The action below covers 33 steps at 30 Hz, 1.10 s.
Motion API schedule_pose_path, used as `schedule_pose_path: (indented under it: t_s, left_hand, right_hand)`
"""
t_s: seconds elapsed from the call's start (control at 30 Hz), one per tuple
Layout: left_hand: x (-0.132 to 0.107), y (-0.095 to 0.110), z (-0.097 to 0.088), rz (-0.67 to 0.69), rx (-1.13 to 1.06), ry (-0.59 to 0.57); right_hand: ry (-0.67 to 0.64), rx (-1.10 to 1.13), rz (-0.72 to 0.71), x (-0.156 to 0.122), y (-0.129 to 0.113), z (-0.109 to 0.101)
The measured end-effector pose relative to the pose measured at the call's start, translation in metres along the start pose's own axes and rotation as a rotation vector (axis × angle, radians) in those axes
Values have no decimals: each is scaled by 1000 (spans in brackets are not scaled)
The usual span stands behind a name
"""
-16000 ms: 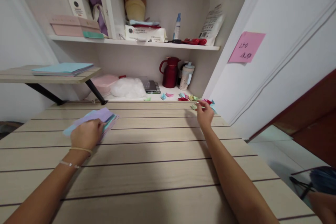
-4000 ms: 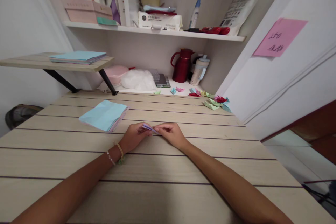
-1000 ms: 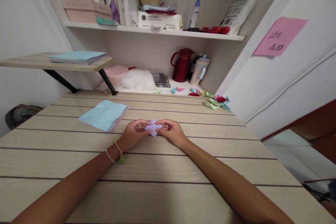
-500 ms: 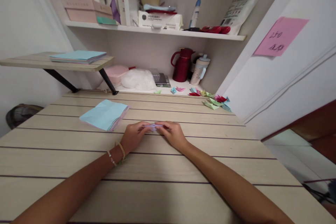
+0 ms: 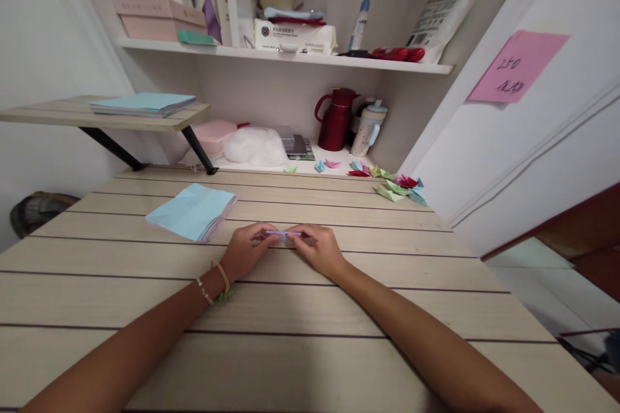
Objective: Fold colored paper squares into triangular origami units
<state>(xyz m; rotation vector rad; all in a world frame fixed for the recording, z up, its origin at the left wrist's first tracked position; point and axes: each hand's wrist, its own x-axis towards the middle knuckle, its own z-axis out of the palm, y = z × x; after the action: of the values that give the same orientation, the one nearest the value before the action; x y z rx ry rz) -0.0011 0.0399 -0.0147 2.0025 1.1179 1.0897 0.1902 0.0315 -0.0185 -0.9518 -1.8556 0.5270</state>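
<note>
A small folded piece of purple paper [image 5: 283, 233] is held between my two hands over the middle of the table [image 5: 271, 310]. My left hand [image 5: 248, 248] pinches its left end with thumb and fingers. At its right end, my right hand [image 5: 317, 246] grips it the same way. The fingers cover much of the paper, so its full shape is hidden. Left of my hands lies a stack of square paper [image 5: 194, 210], light blue on top. Several folded paper boats [image 5: 394, 190] in green, red, pink and blue sit at the far right.
A raised wooden shelf [image 5: 58, 111] on black legs bears another paper stack [image 5: 145, 102]. Behind the table stand a red jug [image 5: 335, 121], a tumbler [image 5: 368, 132] and a white plastic bag [image 5: 255, 146]. A white wall shelf [image 5: 285, 59] with boxes overhangs the back.
The purple paper appears slightly flatter between my fingertips. My hands stay in almost the same place, and everything else is still.
</note>
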Motion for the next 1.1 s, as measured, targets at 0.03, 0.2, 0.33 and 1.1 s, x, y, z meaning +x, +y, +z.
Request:
schedule_pose_path:
  t_s: [0.03,0.2,0.33,1.1]
  left_hand:
    - [0,0,0,3,13,4]
    - [0,0,-1,91,122,18]
    - [0,-2,-1,113,93,19]
    - [1,-3,7,-183,-423,-159]
  right_hand:
    - [0,16,24,0,0,0]
    - [-58,146,165,-1,4,2]
    - [-145,139,172,-2,7,3]
    - [97,48,-52,-5,0,6]
